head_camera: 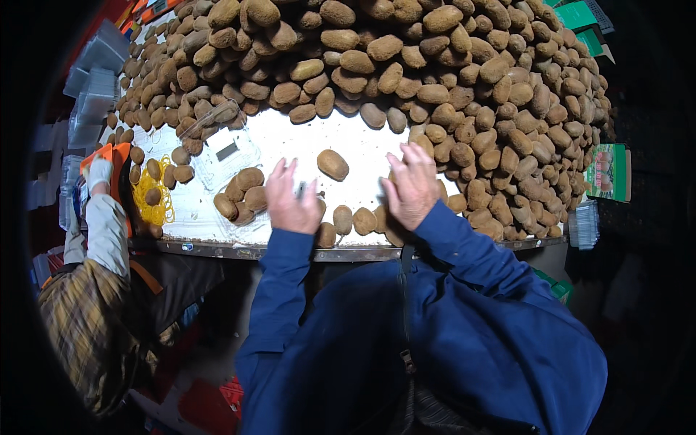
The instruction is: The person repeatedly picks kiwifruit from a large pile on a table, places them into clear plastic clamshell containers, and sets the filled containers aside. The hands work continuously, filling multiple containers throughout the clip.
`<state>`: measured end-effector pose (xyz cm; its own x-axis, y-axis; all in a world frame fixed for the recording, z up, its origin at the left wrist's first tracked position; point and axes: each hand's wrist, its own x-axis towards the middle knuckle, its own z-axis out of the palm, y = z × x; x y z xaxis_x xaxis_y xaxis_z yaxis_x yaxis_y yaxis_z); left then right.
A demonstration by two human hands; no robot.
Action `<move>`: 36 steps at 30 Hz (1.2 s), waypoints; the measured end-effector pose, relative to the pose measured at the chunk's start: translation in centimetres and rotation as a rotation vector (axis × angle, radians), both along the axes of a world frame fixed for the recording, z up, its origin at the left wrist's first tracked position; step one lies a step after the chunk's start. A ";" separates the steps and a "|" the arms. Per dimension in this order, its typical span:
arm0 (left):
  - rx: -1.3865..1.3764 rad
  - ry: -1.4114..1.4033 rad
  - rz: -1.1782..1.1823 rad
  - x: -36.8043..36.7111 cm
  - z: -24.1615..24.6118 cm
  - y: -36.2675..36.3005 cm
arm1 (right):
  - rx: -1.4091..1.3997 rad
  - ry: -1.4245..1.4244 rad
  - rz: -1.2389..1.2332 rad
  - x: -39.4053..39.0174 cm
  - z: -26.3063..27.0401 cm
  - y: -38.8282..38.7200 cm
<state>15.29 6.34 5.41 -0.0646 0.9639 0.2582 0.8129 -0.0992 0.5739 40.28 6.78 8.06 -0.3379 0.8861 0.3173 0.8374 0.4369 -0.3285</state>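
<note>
Before me, a single kiwifruit (pixel 333 165) lies apart on the white tabletop (pixel 359 141), between my hands. My left hand (pixel 293 198) is slightly blurred, fingers spread, with nothing seen in its grasp. It is beside a small group of kiwifruit (pixel 243 196) in a clear plastic tray. My right hand (pixel 411 187) reaches palm down at the right edge of the bare patch. A bit of brown shows between its thumb and forefinger; whether it grips a fruit there is hidden. Several kiwifruit (pixel 364 221) form a loose row along the near edge.
A high heap of kiwifruit (pixel 489 98) curves around the back and right. An open clear plastic box (pixel 225 155) lies left. Yellow netting (pixel 152 196) lies near a co-worker's gloved hand (pixel 99 173) at an orange object (pixel 120 168). Stacked clear boxes (pixel 92 103) stand far left.
</note>
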 end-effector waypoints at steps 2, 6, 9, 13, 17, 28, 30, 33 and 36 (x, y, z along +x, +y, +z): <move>-0.127 0.067 -0.203 2.4 -1.0 1.1 | -0.106 -0.132 0.019 2.6 0.0 -1.1; -0.219 0.182 -0.337 3.9 -2.9 4.1 | -0.173 -0.270 0.152 3.8 -1.4 -0.9; -0.308 0.224 -0.287 4.2 -2.5 5.1 | -0.178 -0.319 0.220 2.0 -2.8 1.1; -0.323 -0.008 -0.103 3.9 0.4 3.1 | -0.207 -0.244 0.167 -0.2 -2.9 3.5; -0.161 0.009 0.153 -0.8 3.4 -0.3 | -0.156 -0.005 0.108 -2.0 -0.5 3.7; -0.132 -0.022 0.527 -10.4 0.2 -4.8 | -0.058 0.293 0.609 -17.8 -0.8 4.8; -0.150 -0.028 0.557 -10.3 -0.2 -5.5 | -0.110 0.282 0.639 -18.5 -2.0 4.6; -0.041 -0.124 0.586 -10.2 -0.4 -6.4 | -0.142 0.298 0.640 -18.0 -2.9 4.3; -0.052 -0.130 0.668 -10.6 -0.4 -6.7 | -0.127 0.327 0.611 -17.7 -2.7 4.2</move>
